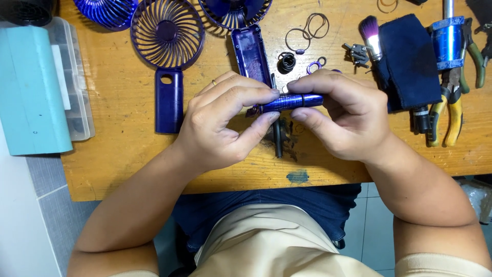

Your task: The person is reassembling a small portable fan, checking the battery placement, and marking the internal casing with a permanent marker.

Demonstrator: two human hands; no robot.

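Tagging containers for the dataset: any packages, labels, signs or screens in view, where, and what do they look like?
No signs or screens in view.
Teal box: left table edge, long, rectangular, plain.
Clear organiser: beside and partly under the teal box, compartmented, translucent; a white strip lies on it, perhaps a label.
Blue cylinder: held between both hands' fingers, glossy; no label can be made out.

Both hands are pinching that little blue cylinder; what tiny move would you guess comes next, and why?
Probably lowering the blue cylinder toward the open handle shell: left hand and right hand grip its ends just above the shell, which lies open and empty.
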